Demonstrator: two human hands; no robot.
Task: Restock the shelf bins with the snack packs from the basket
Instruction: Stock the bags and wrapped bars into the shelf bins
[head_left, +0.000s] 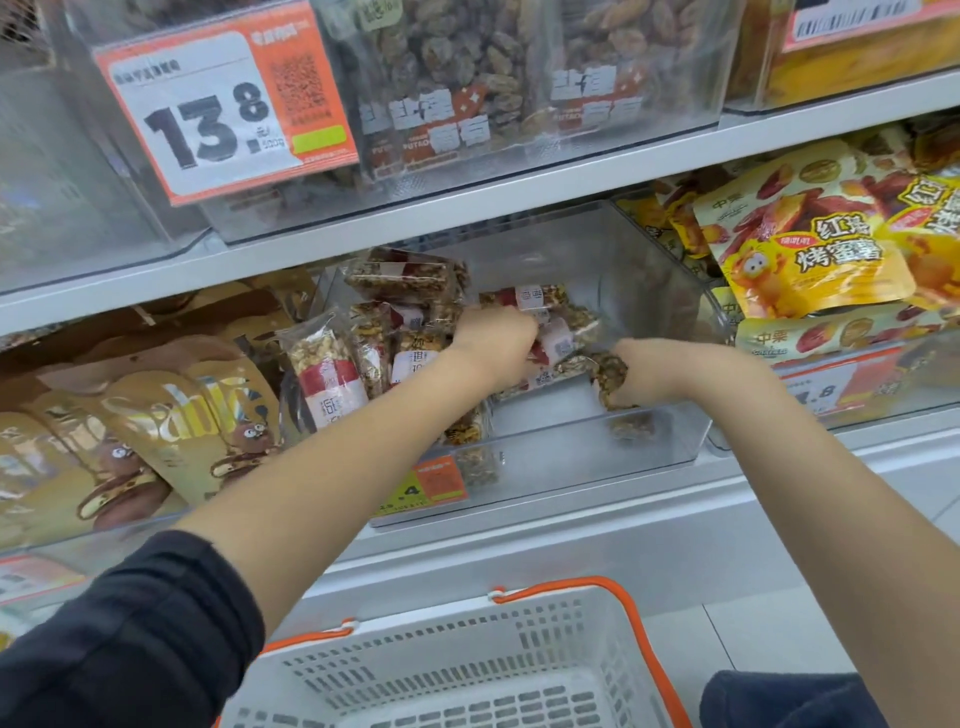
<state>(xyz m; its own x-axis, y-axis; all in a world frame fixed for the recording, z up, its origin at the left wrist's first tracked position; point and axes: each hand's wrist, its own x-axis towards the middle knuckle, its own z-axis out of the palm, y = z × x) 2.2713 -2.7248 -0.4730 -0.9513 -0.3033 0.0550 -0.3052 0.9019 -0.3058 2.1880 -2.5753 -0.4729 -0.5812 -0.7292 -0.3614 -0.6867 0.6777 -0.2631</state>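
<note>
Both my hands reach into a clear plastic shelf bin (649, 441) on the middle shelf. My left hand (493, 343) grips several nut-bar snack packs (550, 317) with red and white labels at the bin's centre. My right hand (631, 371) holds the end of another nut-bar pack (608, 376) just to the right. More of the same packs (332, 369) stand and lie in the bin's left half. The white basket (467, 670) with orange handles sits below, and the part of it in view holds no packs.
Brown cookie bags (140, 431) fill the bin to the left. Yellow sweet-potato snack bags (810, 244) fill the bin to the right. The shelf above carries clear bins of dried fruit (467, 78) and a 13.8 price tag (218, 114).
</note>
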